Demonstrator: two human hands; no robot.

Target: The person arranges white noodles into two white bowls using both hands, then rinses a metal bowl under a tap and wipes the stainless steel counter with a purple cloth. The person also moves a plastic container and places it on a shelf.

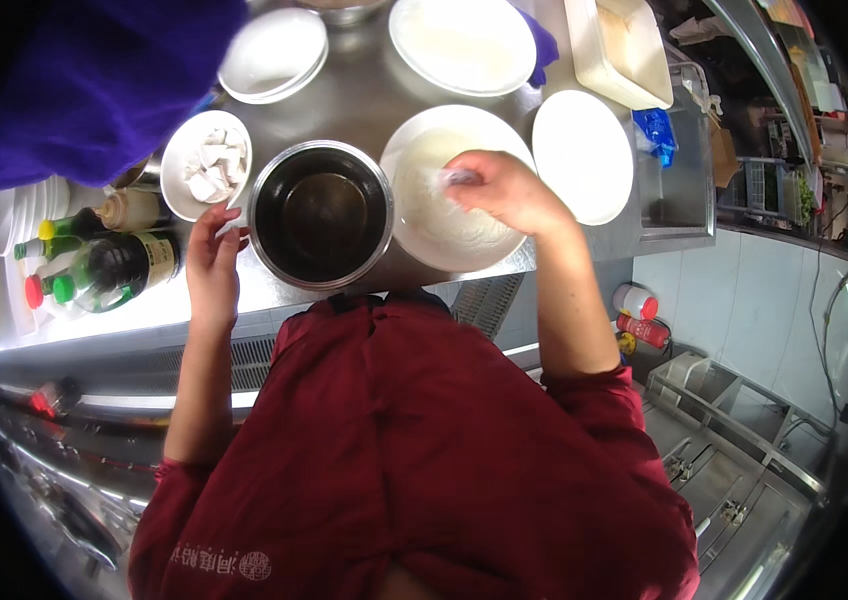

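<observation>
My right hand (pixel 495 191) is over a large white bowl (pixel 431 232) with pale powder in it. Its fingers are curled around a small, blurred whitish piece. My left hand (pixel 215 244) is at the near rim of a smaller white bowl (pixel 173 172) and holds nothing that I can see. White chunks (pixel 215 165) lie in that bowl. Between my hands stands a round metal pot (pixel 321 217), dark inside. An oval white plate (pixel 583 157) sits to the right of the powder bowl. Farther back are a large white dish (pixel 463 41) and stacked white bowls (pixel 274 54).
Bottles (pixel 120 266) with coloured caps lie or stand at the left, near stacked white containers (pixel 34 210). Purple cloth (pixel 101 82) covers the upper left. A white rectangular tub (pixel 619 52) is at the back right, beside a metal sink (pixel 675 195). The steel counter's edge (pixel 281 296) runs before me.
</observation>
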